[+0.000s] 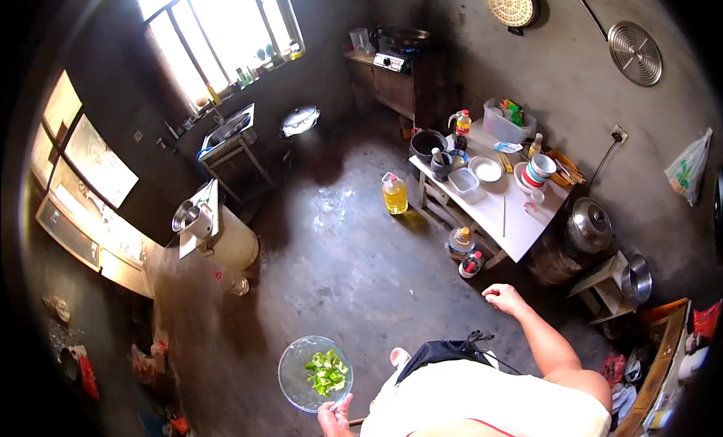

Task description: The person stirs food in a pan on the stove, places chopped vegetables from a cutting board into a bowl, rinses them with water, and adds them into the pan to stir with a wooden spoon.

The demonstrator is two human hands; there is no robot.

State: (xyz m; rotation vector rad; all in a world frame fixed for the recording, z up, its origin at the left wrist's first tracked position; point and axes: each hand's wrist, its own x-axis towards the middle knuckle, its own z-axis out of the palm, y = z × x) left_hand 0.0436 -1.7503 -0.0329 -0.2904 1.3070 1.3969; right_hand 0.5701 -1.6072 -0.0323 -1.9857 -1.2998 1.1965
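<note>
A clear glass bowl (290, 377) with chopped green vegetable pieces (327, 372) in it is held out low at the bottom of the view. My left hand (335, 417) grips its near rim, thumb up at the edge. Off to the right, my right hand (506, 298) hangs in the air over the floor with its fingers curled in, and nothing shows in them. It is nearest to a dark-capped bottle with a red top (471, 264) standing on the floor, but apart from it.
A white table (520, 237) at the right bears bowls, a plate, a mortar and a plastic bin (510, 124). An oil jug (395, 195) stands on the floor. Farther back are a gas stove (392, 62) and a sink (230, 128). Metal pots (197, 220) sit at left.
</note>
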